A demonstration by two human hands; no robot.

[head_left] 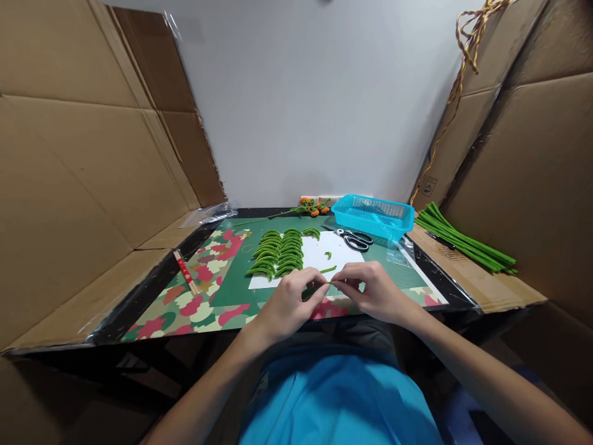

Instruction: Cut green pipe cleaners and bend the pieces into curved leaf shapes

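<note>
Close together at the near edge of the white paper [345,253], both hands pinch a short green pipe cleaner [330,282]. My left hand [294,301] grips its left part between thumb and fingertips; the fingers partly cover it. On the other side my right hand [373,292] has its thumb and forefinger closed on the piece. Just beyond the fingertips lies a straight green pipe cleaner length [328,269], and farther off a small bent green bit [328,254]. Left of these, curved green pipe cleaner pieces [289,252] lie in stacked columns.
Black-handled scissors [356,240] lie beside a blue basket [373,213]. An orange-flowered stem [315,209] rests at the back. Green pipe cleaners [466,238] are bundled at right, chopsticks in a red wrapper [184,271] at left. Cardboard walls [83,136] flank the table.
</note>
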